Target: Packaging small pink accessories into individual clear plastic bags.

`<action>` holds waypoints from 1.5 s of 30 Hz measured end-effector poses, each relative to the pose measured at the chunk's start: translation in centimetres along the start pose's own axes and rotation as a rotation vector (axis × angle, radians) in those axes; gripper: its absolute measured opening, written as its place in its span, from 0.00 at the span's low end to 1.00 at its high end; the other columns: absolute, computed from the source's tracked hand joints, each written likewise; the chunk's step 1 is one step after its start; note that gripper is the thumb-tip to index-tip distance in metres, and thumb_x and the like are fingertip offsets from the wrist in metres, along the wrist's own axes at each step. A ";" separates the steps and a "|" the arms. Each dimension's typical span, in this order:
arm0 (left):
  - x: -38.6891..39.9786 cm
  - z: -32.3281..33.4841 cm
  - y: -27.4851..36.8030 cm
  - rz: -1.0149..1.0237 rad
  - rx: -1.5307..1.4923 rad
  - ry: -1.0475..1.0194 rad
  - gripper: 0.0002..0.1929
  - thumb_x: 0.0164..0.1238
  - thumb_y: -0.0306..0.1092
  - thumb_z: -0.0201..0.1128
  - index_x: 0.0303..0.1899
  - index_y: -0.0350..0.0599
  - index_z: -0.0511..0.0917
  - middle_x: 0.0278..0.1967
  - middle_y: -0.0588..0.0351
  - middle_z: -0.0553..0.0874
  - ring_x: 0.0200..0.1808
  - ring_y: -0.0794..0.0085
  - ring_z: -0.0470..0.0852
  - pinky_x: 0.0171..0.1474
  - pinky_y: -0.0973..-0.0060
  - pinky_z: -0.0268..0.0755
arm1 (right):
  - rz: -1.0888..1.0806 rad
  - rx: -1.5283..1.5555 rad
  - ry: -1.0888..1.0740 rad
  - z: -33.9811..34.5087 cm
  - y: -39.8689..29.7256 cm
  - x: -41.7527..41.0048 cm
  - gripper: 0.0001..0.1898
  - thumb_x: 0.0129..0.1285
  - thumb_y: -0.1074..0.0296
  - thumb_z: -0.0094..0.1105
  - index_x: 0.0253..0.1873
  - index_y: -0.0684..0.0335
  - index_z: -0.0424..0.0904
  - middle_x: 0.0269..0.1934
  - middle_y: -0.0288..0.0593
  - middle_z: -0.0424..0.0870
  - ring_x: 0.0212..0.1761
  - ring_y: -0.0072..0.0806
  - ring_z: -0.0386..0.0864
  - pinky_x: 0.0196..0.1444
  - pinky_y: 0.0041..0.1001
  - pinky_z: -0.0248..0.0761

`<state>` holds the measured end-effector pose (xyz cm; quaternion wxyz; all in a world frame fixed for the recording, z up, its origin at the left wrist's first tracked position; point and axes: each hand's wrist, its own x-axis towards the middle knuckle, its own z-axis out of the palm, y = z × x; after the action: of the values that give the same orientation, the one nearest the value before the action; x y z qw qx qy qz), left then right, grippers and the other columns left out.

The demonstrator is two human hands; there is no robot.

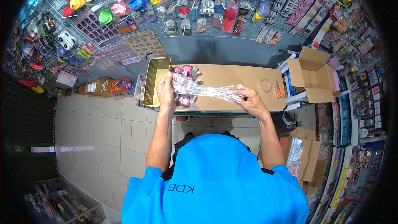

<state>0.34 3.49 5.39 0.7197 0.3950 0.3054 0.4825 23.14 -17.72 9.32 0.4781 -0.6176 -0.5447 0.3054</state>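
A crumpled clear plastic bag (pixel 206 91) is stretched sideways between my two hands above the counter. My left hand (pixel 166 91) grips its left end, close beside the olive-green plastic basket (pixel 149 96). The other end is pinched in the fingers of my right hand (pixel 252 100). Under and around the bag's left part lie several pink and silver items (pixel 186 69), partly covered by the plastic; some bear star shapes, but their exact kind is unclear. The basket's visible inside shows perforated walls.
Right of my hands, a roll of clear tape (pixel 265 85) and orange-handled scissors (pixel 279 91) lie on the brown counter top (pixel 224 72). An open cardboard box (pixel 312 76) stands at the right end. Wire grid racks (pixel 199 21) with hanging packets rise behind.
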 end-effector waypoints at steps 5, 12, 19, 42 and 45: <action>-0.1 -1.4 -0.9 0.007 0.074 0.038 0.09 0.77 0.36 0.59 0.34 0.46 0.80 0.31 0.65 0.83 0.30 0.85 0.78 0.34 0.82 0.70 | 0.052 0.179 0.001 0.2 0.6 0.3 0.15 0.60 0.75 0.68 0.52 0.63 0.87 0.40 0.39 0.85 0.39 0.23 0.81 0.44 0.26 0.74; -0.6 -2.6 -0.4 -0.147 0.192 0.090 0.11 0.75 0.40 0.62 0.33 0.48 0.81 0.25 0.69 0.81 0.18 0.88 0.72 0.17 0.86 0.59 | -0.227 -0.416 -0.017 0.2 -2.2 0.0 0.25 0.51 0.84 0.66 0.53 0.48 0.89 0.37 0.39 0.80 0.35 0.31 0.78 0.41 0.27 0.76; -1.4 -2.4 0.7 -0.212 0.058 0.042 0.11 0.76 0.43 0.61 0.38 0.48 0.82 0.24 0.68 0.81 0.15 0.88 0.71 0.11 0.86 0.52 | -0.536 -0.473 0.129 0.1 -1.3 0.2 0.28 0.49 0.85 0.64 0.55 0.47 0.88 0.44 0.37 0.80 0.41 0.35 0.80 0.39 0.28 0.77; -3.8 -6.4 -0.7 -0.135 0.138 0.168 0.12 0.77 0.43 0.61 0.36 0.46 0.79 0.24 0.69 0.73 0.27 0.88 0.71 0.27 0.87 0.61 | 0.031 -0.105 -0.181 0.4 -3.0 1.5 0.33 0.60 0.79 0.67 0.71 0.48 0.74 0.23 0.33 0.75 0.24 0.15 0.72 0.30 0.23 0.71; -3.3 -9.2 -2.0 0.237 0.544 0.349 0.09 0.76 0.40 0.63 0.39 0.46 0.78 0.27 0.68 0.73 0.29 0.88 0.70 0.31 0.88 0.62 | -0.016 -0.100 -0.305 0.2 -4.4 3.3 0.35 0.57 0.82 0.65 0.71 0.50 0.73 0.26 0.37 0.80 0.24 0.21 0.75 0.33 0.27 0.75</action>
<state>-7.46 2.43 -0.78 0.4636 0.5166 0.4934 0.5241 22.02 -14.73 13.83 0.3608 -0.5827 -0.6304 0.3644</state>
